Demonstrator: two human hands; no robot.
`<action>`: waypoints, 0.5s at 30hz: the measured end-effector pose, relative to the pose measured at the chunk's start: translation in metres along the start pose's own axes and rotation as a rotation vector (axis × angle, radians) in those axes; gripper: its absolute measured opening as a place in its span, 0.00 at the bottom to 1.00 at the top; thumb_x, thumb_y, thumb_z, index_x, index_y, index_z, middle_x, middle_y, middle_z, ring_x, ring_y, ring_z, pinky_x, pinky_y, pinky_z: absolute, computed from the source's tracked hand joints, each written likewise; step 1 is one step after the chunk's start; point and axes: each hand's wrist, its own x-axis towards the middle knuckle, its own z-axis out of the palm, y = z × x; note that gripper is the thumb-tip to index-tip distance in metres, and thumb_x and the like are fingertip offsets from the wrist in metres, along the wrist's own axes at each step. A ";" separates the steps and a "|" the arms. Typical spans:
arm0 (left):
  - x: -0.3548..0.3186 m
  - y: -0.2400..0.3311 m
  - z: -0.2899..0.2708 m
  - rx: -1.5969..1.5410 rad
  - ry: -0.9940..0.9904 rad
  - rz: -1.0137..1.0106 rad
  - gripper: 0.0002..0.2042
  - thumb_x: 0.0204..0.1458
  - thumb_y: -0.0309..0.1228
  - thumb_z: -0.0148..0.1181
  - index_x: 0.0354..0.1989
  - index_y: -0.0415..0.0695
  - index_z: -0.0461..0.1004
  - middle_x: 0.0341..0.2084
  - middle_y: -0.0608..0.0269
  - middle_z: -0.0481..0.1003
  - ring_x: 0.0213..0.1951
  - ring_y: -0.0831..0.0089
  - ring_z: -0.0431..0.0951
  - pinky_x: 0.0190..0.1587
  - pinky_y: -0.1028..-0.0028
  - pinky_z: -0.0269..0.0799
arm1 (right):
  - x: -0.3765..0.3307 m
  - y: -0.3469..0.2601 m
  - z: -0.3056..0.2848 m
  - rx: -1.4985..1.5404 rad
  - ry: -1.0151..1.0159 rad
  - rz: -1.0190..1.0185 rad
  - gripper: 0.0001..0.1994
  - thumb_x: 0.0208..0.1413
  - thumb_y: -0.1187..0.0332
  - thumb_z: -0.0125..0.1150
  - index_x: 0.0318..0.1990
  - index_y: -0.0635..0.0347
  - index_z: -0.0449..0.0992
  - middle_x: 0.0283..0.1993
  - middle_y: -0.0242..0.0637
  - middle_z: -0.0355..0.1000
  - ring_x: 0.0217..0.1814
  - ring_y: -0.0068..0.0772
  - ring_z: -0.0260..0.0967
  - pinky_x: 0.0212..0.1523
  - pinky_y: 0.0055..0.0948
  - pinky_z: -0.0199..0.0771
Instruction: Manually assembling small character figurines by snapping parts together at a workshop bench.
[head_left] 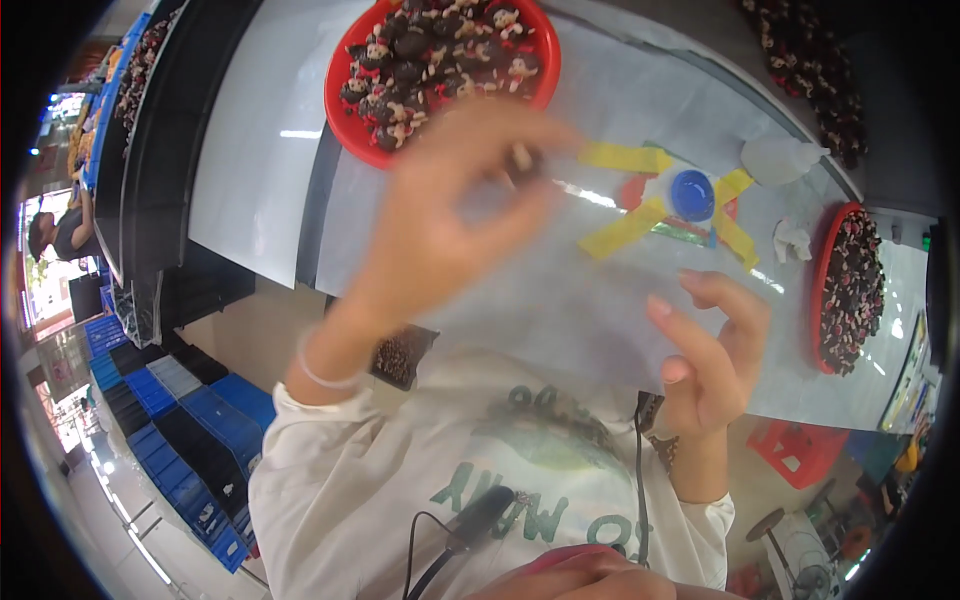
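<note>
Nearest lens, left hand [435,215]: blurred, thumb and finger pinching small dark-and-pale piece [524,160] above table [590,315], near red basin [338,112] of figurines [440,60]. Right hand [715,362]: half-curled, seemingly empty, near round blue dish [692,195] among yellow tape strips [625,230].

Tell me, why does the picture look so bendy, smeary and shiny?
Head view: the fisheye lens bends the straight edges of the table; head view: the left hand and the small dark piece in it are smeared, probably from quick motion, while the right hand looks crisper; head view: light glares in white streaks near the yellow tape.
</note>
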 end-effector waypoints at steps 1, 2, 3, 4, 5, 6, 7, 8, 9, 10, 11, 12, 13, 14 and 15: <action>0.013 -0.010 -0.007 0.286 0.072 0.156 0.12 0.43 0.24 0.59 0.39 0.42 0.73 0.37 0.60 0.71 0.38 0.68 0.71 0.39 0.73 0.66 | -0.002 0.001 -0.003 -0.018 0.007 0.040 0.15 0.46 0.59 0.58 0.38 0.58 0.78 0.44 0.42 0.67 0.43 0.40 0.64 0.41 0.32 0.65; 0.025 -0.020 -0.013 0.570 0.147 0.312 0.12 0.42 0.24 0.58 0.38 0.43 0.74 0.37 0.59 0.70 0.39 0.63 0.70 0.40 0.70 0.68 | -0.003 0.003 -0.003 -0.028 0.024 0.030 0.15 0.46 0.59 0.58 0.38 0.58 0.78 0.44 0.42 0.67 0.43 0.40 0.64 0.41 0.32 0.65; 0.033 -0.028 -0.021 0.741 0.136 0.335 0.11 0.44 0.26 0.57 0.39 0.44 0.74 0.38 0.59 0.70 0.41 0.60 0.70 0.45 0.68 0.66 | -0.005 0.005 -0.003 -0.001 0.029 0.045 0.14 0.45 0.61 0.60 0.37 0.59 0.78 0.42 0.42 0.68 0.42 0.40 0.65 0.41 0.32 0.66; 0.039 -0.034 -0.028 0.911 0.125 0.357 0.11 0.46 0.27 0.56 0.40 0.45 0.74 0.40 0.59 0.70 0.43 0.57 0.70 0.49 0.66 0.64 | -0.007 0.006 -0.004 0.025 0.035 0.062 0.12 0.44 0.64 0.61 0.36 0.60 0.78 0.41 0.42 0.68 0.41 0.41 0.65 0.41 0.33 0.66; 0.045 -0.037 -0.035 0.928 0.071 0.301 0.12 0.46 0.29 0.57 0.40 0.44 0.73 0.42 0.59 0.70 0.45 0.58 0.69 0.52 0.64 0.61 | -0.010 0.007 -0.007 0.016 0.047 0.057 0.12 0.44 0.64 0.61 0.36 0.60 0.78 0.41 0.42 0.68 0.41 0.41 0.65 0.41 0.33 0.66; 0.050 -0.031 -0.042 0.887 0.025 0.201 0.11 0.47 0.30 0.57 0.40 0.43 0.73 0.42 0.58 0.71 0.44 0.59 0.70 0.50 0.65 0.63 | -0.011 0.008 -0.009 0.026 0.036 0.068 0.12 0.42 0.68 0.61 0.36 0.60 0.78 0.40 0.42 0.69 0.40 0.41 0.66 0.40 0.33 0.66; 0.057 -0.024 -0.050 0.842 -0.024 0.102 0.11 0.47 0.31 0.57 0.39 0.42 0.73 0.42 0.58 0.71 0.44 0.60 0.71 0.48 0.67 0.65 | -0.011 0.010 -0.011 0.035 0.026 0.082 0.12 0.40 0.72 0.62 0.36 0.60 0.78 0.39 0.42 0.69 0.39 0.40 0.66 0.40 0.33 0.67; 0.065 -0.019 -0.060 0.794 -0.028 0.069 0.11 0.49 0.32 0.56 0.39 0.42 0.74 0.39 0.58 0.73 0.40 0.64 0.74 0.44 0.70 0.68 | -0.012 0.010 -0.014 0.033 0.037 0.083 0.12 0.40 0.72 0.62 0.36 0.60 0.78 0.39 0.42 0.69 0.39 0.40 0.66 0.40 0.33 0.67; 0.077 -0.011 -0.066 0.831 -0.013 0.096 0.10 0.50 0.33 0.55 0.39 0.41 0.74 0.36 0.58 0.74 0.39 0.66 0.75 0.42 0.71 0.69 | -0.014 0.010 -0.018 0.035 0.059 0.106 0.12 0.38 0.75 0.61 0.36 0.61 0.78 0.38 0.42 0.69 0.39 0.40 0.66 0.39 0.32 0.67; 0.092 -0.008 -0.070 0.867 0.001 0.123 0.10 0.51 0.33 0.54 0.38 0.41 0.74 0.33 0.58 0.75 0.37 0.67 0.76 0.40 0.73 0.70 | -0.016 0.011 -0.022 0.037 0.081 0.130 0.13 0.36 0.78 0.60 0.35 0.61 0.78 0.37 0.43 0.69 0.38 0.40 0.67 0.38 0.32 0.67; 0.112 -0.014 -0.078 0.853 0.019 0.200 0.11 0.53 0.33 0.53 0.40 0.41 0.74 0.30 0.58 0.76 0.33 0.68 0.76 0.38 0.73 0.71 | -0.017 0.011 -0.026 0.035 0.084 0.127 0.13 0.36 0.78 0.60 0.35 0.61 0.78 0.37 0.43 0.69 0.38 0.40 0.67 0.38 0.32 0.67; 0.139 -0.031 -0.079 0.847 0.035 0.315 0.11 0.53 0.35 0.53 0.40 0.42 0.74 0.30 0.59 0.76 0.31 0.71 0.75 0.36 0.74 0.71 | -0.019 0.015 -0.028 0.035 0.107 0.156 0.14 0.35 0.80 0.60 0.34 0.62 0.78 0.37 0.43 0.69 0.38 0.40 0.67 0.37 0.31 0.68; 0.165 -0.044 -0.081 0.841 0.057 0.425 0.11 0.53 0.36 0.53 0.40 0.43 0.74 0.30 0.60 0.76 0.29 0.73 0.74 0.34 0.76 0.70 | -0.018 0.016 -0.031 0.038 0.125 0.180 0.14 0.34 0.81 0.59 0.34 0.62 0.77 0.36 0.43 0.69 0.37 0.40 0.67 0.36 0.30 0.68; 0.191 -0.048 -0.073 1.061 -0.001 0.155 0.12 0.51 0.34 0.52 0.40 0.40 0.73 0.33 0.53 0.75 0.35 0.63 0.74 0.40 0.69 0.69 | -0.018 0.017 -0.034 0.037 0.125 0.175 0.14 0.34 0.81 0.59 0.34 0.62 0.77 0.36 0.43 0.69 0.37 0.40 0.67 0.36 0.30 0.68; 0.216 -0.050 -0.058 1.259 -0.074 -0.109 0.13 0.49 0.32 0.51 0.40 0.37 0.72 0.37 0.46 0.74 0.42 0.54 0.73 0.45 0.62 0.67 | -0.020 0.019 -0.036 0.015 0.138 0.178 0.14 0.33 0.82 0.58 0.33 0.63 0.77 0.36 0.43 0.70 0.37 0.40 0.67 0.35 0.30 0.68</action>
